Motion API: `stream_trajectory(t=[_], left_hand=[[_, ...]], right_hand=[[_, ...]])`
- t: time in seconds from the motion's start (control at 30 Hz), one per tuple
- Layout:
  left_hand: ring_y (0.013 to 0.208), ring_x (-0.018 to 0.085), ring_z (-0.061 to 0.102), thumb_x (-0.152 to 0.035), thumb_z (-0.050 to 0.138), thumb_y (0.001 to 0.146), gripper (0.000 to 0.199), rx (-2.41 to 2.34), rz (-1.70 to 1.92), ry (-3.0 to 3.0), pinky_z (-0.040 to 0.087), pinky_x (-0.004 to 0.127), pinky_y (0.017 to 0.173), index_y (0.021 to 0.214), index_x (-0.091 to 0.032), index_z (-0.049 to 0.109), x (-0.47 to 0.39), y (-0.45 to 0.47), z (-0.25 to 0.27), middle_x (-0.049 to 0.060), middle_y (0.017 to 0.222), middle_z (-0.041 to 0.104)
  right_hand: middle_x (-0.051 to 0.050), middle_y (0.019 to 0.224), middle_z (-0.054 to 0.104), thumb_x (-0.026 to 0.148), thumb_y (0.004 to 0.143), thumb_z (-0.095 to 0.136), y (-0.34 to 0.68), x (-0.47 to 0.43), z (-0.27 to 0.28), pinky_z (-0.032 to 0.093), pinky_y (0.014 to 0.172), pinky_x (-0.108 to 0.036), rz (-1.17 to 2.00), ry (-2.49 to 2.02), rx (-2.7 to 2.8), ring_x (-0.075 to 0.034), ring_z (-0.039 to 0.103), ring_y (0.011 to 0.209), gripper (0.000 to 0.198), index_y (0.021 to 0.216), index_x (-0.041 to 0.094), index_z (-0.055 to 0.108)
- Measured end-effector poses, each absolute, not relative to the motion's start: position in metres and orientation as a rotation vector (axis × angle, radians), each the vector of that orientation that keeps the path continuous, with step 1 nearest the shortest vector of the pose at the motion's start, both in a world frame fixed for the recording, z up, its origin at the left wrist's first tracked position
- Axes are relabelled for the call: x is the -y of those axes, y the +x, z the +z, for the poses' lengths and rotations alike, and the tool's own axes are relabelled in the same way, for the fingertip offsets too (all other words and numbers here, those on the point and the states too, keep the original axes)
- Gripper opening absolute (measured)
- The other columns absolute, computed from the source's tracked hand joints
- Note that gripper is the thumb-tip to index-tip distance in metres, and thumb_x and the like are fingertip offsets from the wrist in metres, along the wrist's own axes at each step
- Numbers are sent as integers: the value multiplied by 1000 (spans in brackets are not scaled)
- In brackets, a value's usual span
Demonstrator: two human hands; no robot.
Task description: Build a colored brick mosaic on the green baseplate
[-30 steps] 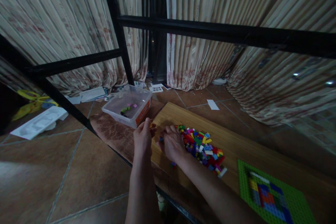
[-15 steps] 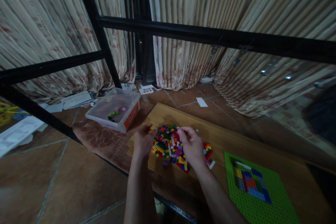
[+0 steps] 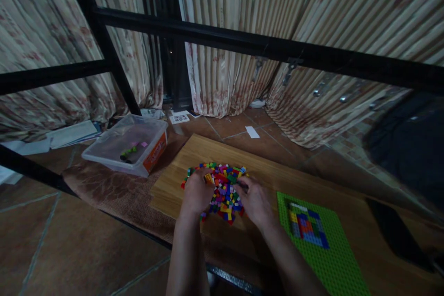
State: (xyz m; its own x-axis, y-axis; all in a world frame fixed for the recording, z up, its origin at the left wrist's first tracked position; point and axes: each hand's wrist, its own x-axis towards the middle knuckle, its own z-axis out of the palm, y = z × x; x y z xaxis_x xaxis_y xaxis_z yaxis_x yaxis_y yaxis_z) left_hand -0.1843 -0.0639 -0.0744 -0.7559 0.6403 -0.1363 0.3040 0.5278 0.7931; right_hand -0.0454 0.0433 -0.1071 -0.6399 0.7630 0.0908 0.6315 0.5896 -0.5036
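A heap of small coloured toy bricks [image 3: 225, 194] is spread over the wooden board, between my two hands. My left hand [image 3: 197, 194] is at the heap's left side, with a yellow-orange brick [image 3: 208, 178] between thumb and forefinger. Over the right side of the heap, my right hand [image 3: 255, 201] has its fingers curled down towards the bricks; what they pinch, if anything, is hidden. To the right lies a green studded baseplate [image 3: 333, 259], bearing a flat block of joined bricks [image 3: 308, 225] in blue, red, orange, grey, yellow and white.
A clear plastic box [image 3: 121, 143] with an orange label and a few small pieces stands left on a brown cloth [image 3: 104, 189]. The wooden board [image 3: 215, 148] carries a black flat object [image 3: 398, 231] at right. A black metal frame [image 3: 215, 32] crosses before striped curtains [image 3: 236, 4].
The view has shifted right, so box and baseplate appear further left. My right hand has lowered to the heap and my left hand has come over its left part. The bricks lie more spread out.
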Motion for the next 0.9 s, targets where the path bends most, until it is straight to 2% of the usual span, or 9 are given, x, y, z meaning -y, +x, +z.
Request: stream_trajectory(t=[0.1,0.2,0.37,0.63,0.8,0.9], left_hand=[[92,21,64,-6,59,65,48,-2353,1070,769,45,27,82,110,-19,68,63,-184,-75,7,94,72],[96,22,64,-6,59,66,48,-2373,1031,807,45,28,85,111,-19,68,62,-184,-78,9,103,72],[107,24,62,-8,59,66,49,-2444,948,882,44,29,91,113,-20,67,60,-185,-84,10,115,68],[93,25,66,-17,61,69,42,-2469,901,935,48,28,78,111,-21,67,57,-189,-85,8,104,71],[80,24,68,-23,59,70,33,-2531,971,865,49,29,71,101,-20,70,46,-181,-71,6,87,73],[83,24,67,-30,56,74,29,-2465,1160,967,50,31,77,97,-19,71,34,-160,-63,6,89,73]], right_hand=[[-8,101,64,30,85,55,-60,-45,-110,44,85,-35,501,-1042,2573,-24,59,98,22,103,23,67],[-7,97,64,24,84,56,-69,-46,-113,44,85,-33,478,-990,2587,-23,58,97,18,97,24,68],[-7,99,67,26,85,53,-62,-44,-105,45,85,-35,655,-1044,2437,-23,60,97,18,98,23,65],[-3,95,69,28,84,55,11,-23,-76,50,73,-29,1070,-1012,2152,-18,65,84,18,100,24,64],[-2,99,66,20,85,53,39,-3,-79,50,79,-28,1149,-931,2131,-16,63,90,25,107,28,64],[-3,100,66,18,86,52,51,-7,-88,50,81,-29,1131,-918,2078,-16,63,92,27,108,27,64]])
